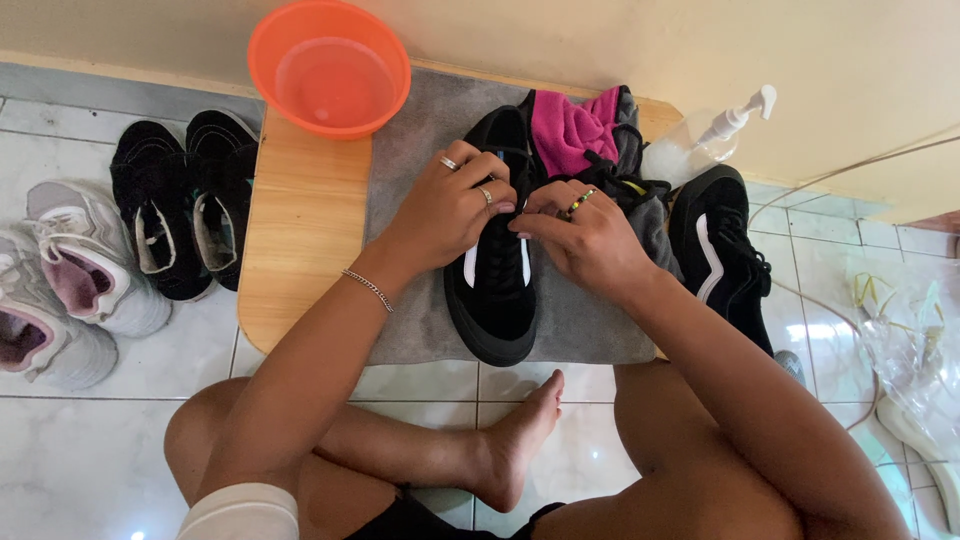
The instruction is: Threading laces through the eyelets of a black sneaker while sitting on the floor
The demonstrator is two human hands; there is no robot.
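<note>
Together, left hand (455,205) and right hand (590,240) pinch shut on laces of the black suede sneaker (492,290) — on grey towel (590,325).

A low wooden counter (300,220) is standing on the tiled floor (90,440), carrying an orange bowl (330,70) and a grey towel (410,180), with a black shoe (495,300) lying on the towel.

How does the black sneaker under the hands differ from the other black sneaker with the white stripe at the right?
The black sneaker on the grey towel lies on the low wooden table, with the left hand and right hand at its laces. The black sneaker beside the table lies off the towel, touched by neither hand, and is angled rather than straight. Both are black with white side stripes and black laces.
</note>
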